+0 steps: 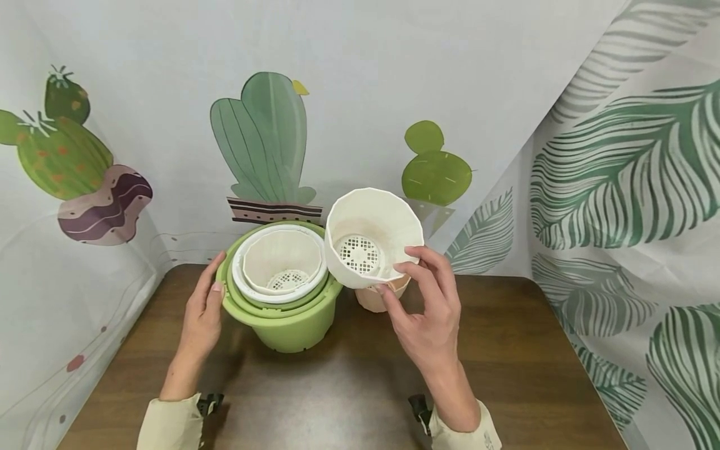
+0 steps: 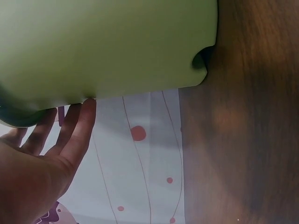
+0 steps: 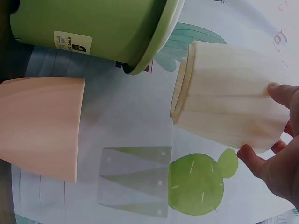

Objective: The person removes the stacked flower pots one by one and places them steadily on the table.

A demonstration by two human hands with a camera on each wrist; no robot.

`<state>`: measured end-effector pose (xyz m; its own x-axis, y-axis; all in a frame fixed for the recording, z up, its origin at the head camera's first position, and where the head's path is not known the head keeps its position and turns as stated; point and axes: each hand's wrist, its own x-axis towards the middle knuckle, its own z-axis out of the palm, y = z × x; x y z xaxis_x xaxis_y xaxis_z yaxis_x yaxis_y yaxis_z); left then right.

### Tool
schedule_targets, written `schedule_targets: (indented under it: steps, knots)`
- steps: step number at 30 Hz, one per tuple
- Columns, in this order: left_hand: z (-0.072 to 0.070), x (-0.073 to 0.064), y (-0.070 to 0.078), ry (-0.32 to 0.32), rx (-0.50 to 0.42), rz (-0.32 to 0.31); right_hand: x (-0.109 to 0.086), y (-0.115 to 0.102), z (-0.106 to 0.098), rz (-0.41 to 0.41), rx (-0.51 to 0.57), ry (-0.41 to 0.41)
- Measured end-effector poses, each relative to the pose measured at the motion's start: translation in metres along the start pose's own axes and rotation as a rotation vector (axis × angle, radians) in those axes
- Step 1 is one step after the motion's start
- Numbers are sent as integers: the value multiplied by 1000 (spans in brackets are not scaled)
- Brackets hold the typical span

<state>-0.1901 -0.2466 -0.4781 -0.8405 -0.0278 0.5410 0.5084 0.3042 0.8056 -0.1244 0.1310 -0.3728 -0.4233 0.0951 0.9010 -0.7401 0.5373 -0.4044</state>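
My right hand (image 1: 430,312) pinches the rim of a white faceted flower pot (image 1: 382,215), held up and tilted so its perforated bottom shows. In the right wrist view, that pot (image 3: 229,95) appears from outside, its wall between thumb and fingers. Left of it stands a green flower pot (image 1: 292,328) with other pots nested inside, including a white one (image 1: 281,250) with a perforated bottom. The left hand (image 1: 202,315) rests its extended fingers against the green pot's left side. Behind and below the held pot, partly hidden, is a pale pink pot (image 1: 371,301).
Everything stands on a dark wooden table (image 1: 506,350), near its back edge. A white cloth backdrop (image 1: 360,94) printed with cacti and leaves hangs behind and at both sides. In the right wrist view a label (image 3: 73,42) shows on the green pot.
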Motion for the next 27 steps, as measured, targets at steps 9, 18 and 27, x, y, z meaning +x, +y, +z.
schedule_targets:
  steps: [9, 18, 27]
  knots:
    - [1, 0, 0, -4, -4, 3, -7, -1, -8, 15, -15, 20]
    - [1, -1, -1, 1, -5, -1, -14, 0, -15, 11, -36, 64]
    - [1, 0, 1, -6, 3, 30, -16, 3, -23, 11, -62, 83]
